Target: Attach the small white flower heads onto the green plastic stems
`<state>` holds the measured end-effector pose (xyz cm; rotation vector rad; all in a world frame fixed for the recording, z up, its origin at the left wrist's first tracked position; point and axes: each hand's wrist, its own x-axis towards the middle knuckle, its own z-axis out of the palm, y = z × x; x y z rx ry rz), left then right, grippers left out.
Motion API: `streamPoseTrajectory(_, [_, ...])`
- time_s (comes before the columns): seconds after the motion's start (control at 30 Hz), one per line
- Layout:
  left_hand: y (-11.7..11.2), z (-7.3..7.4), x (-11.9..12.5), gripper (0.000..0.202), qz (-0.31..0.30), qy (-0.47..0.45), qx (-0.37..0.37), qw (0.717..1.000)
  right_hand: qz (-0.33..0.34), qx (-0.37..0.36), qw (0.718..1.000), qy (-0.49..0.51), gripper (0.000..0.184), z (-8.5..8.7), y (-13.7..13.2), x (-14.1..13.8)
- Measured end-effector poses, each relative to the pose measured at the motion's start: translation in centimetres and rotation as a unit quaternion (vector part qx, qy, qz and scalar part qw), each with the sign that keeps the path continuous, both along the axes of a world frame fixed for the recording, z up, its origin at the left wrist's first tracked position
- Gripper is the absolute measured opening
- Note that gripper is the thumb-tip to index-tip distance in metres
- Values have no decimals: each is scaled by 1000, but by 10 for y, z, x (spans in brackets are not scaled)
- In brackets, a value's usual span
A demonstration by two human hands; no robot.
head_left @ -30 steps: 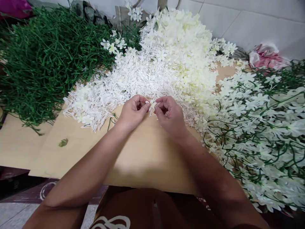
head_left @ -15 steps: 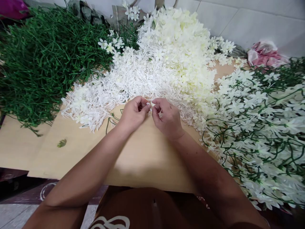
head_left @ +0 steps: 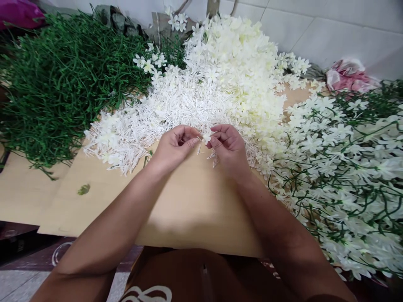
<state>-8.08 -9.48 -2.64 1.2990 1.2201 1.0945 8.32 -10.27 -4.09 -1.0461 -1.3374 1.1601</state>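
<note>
Far left: magenta bag at back, big heap of green stems in front of it. Greenish scrap alone on the tan surface, nearer the person. Next, heap of thin white strands spreading toward center, some white blossoms mixed in. Left hand at the near edge of that heap, thumb and index pinched on left side of small white flower; exact part gripped too small to tell. Flower sits between both hands, center. Right hand pinches its right side, fingers bent. Behind and right, tall heap of pale yellow-white petals. Far right: pink-and-white bag by wall, white flowers on green stems piled in front.
</note>
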Motion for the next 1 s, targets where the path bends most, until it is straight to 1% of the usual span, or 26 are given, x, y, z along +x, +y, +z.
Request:
streamPoseTrajectory(0.17, [-3,1,4,18,-24,-27,1,999,38,4,999,39,30,0,-2,-4])
streamPoseTrajectory(0.27, [-4,4,4,20,-32,-33,3,999,47,7,998,31,34,0,-5,-7])
streamPoseTrajectory(0.37, [-5,8,0,22,-54,-25,-2,998,63,7,998,23,37,0,-6,-6])
streamPoseTrajectory(0.47, [-4,10,-4,26,-72,-12,-4,997,86,7,996,22,36,0,-6,-6])
streamPoseTrajectory(0.53, [-3,10,-6,26,-69,-3,5,998,86,13,996,21,35,0,-6,-7])
streamPoseTrajectory(0.63, [-2,10,-6,23,-58,2,8,998,62,29,997,21,35,-1,-5,-9])
streamPoseTrajectory(0.73, [-1,11,-4,18,-70,12,-2,997,43,39,998,25,31,-1,-6,-11])
streamPoseTrajectory(0.8, [-1,13,-6,17,-81,47,-4,996,35,37,999,15,28,1,-6,-11])
streamPoseTrajectory(0.83, [-1,15,-9,16,-82,78,-3,994,30,35,999,6,28,2,-6,-11])
streamPoseTrajectory(0.9, [-2,20,-18,16,-68,181,5,981,19,28,999,-6,30,3,-4,-8])
streamPoseTrajectory(0.93, [-3,22,-23,16,-54,248,6,967,13,21,1000,-8,32,3,-3,-6])
streamPoseTrajectory(1.0, [-4,27,-33,17,-22,380,-3,925,1,3,1000,-6,36,4,-1,-3])
